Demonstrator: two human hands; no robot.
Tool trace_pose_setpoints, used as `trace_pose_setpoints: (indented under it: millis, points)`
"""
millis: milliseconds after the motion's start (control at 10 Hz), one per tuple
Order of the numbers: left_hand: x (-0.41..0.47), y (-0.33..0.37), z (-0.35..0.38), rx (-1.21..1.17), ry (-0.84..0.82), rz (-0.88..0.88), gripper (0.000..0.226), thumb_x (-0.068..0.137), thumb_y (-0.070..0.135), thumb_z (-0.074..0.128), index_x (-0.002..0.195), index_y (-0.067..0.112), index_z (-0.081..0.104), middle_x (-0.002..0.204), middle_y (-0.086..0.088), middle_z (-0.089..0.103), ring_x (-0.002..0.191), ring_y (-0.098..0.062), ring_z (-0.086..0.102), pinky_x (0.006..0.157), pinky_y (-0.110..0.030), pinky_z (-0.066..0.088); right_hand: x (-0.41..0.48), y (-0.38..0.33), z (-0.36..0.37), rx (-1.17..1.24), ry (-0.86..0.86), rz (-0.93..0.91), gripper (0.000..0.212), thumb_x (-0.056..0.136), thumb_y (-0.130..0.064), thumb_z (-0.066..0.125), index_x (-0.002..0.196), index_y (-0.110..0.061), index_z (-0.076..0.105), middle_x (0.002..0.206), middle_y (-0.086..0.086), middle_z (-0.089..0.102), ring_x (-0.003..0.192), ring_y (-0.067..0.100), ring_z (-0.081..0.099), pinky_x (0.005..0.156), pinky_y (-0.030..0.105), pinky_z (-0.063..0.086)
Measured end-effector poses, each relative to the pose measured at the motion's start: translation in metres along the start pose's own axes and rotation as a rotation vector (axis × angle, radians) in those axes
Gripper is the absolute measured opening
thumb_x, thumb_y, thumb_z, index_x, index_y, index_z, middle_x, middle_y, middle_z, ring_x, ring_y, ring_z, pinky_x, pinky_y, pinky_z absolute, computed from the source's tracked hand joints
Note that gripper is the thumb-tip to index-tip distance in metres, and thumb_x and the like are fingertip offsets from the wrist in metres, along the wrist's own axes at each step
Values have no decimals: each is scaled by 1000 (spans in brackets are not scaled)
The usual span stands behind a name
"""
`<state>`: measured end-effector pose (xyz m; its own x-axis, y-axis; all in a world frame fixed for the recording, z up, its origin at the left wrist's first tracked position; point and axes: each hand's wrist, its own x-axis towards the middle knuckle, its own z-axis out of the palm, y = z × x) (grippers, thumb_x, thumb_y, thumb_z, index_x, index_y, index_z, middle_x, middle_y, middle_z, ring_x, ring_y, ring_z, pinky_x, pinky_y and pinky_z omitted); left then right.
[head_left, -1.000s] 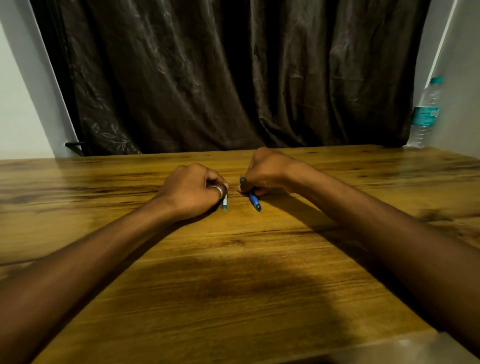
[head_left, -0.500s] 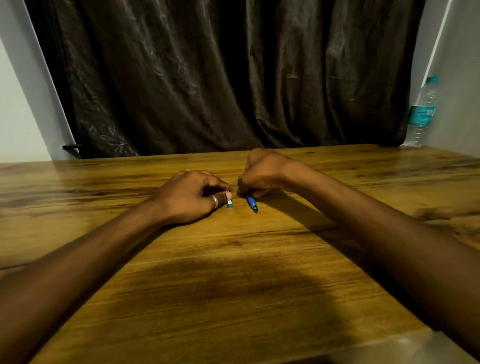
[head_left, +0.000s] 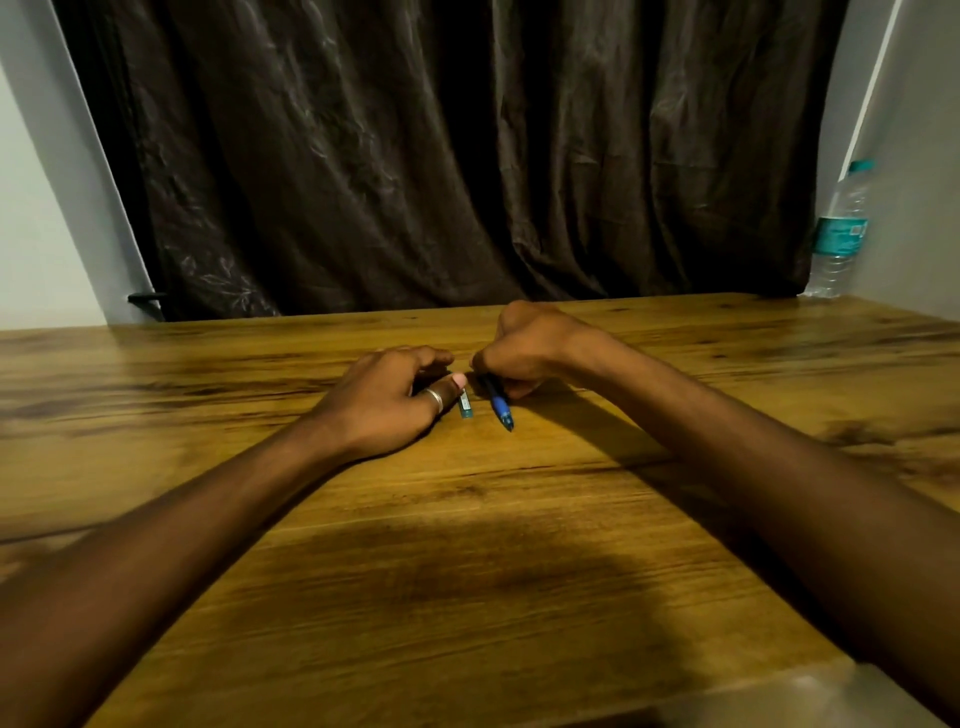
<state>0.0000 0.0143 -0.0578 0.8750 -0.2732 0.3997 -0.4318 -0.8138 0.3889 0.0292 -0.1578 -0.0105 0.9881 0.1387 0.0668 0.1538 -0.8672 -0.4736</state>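
Observation:
My left hand (head_left: 387, 402) rests on the wooden table (head_left: 467, 545), a ring on its thumb and its fingers loosely spread. The thumb tip touches the far end of a small teal pen piece (head_left: 466, 405) that lies on the wood. Just to the right, my right hand (head_left: 524, 351) has its fingers curled round a blue pen (head_left: 500, 405). The pen's near end points toward me and rests close to the table surface. Its upper part is hidden inside the fist. The two hands sit nearly side by side at the table's middle.
A clear plastic water bottle (head_left: 839, 234) with a teal label and cap stands at the table's far right corner by the wall. A dark curtain (head_left: 441, 156) hangs behind the far edge. A pale surface (head_left: 831, 696) shows at the near right corner.
My left hand has loosened from a fist: its fingers have spread and the thumb has stretched out, with the teal piece now lying at the thumb tip. The right hand still holds the pen.

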Motion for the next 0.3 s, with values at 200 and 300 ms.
trace_pose_setpoints:
  millis: [200,300]
  points:
    - [-6,0,-2,134,-56,-56,65,94,62,44,143,21,51,143,-4,58,130,-22,53,102,-35,45,-5,-2,1,-42,49,13,48,95,-57,56,68,-18,64,59,-3,66,59,11,64,55,24,42]
    - [-20,0,0,243,-135,-112,75,89,75,30,139,24,52,140,-4,58,128,-24,51,103,-41,43,-25,-3,7,-81,115,-33,53,96,-61,50,70,-17,62,71,0,62,69,14,58,56,28,35]
